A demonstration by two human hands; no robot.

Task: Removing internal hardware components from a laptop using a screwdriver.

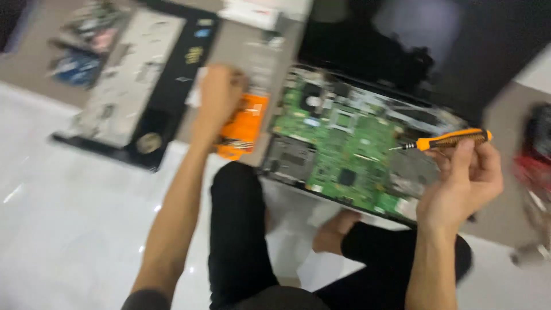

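Note:
An opened laptop base lies on the floor in front of my crossed legs, its green circuit board exposed and its dark screen tilted back. My right hand holds an orange-and-black screwdriver level above the board's right side, tip pointing left. My left hand reaches forward over an orange tool case lying left of the laptop, fingers bent down onto it. The blur hides whether those fingers grip anything.
A removed laptop cover, grey inside with a black rim, lies at the far left. More loose parts sit beyond it. A white box is at the top. A red and black object sits at the right edge.

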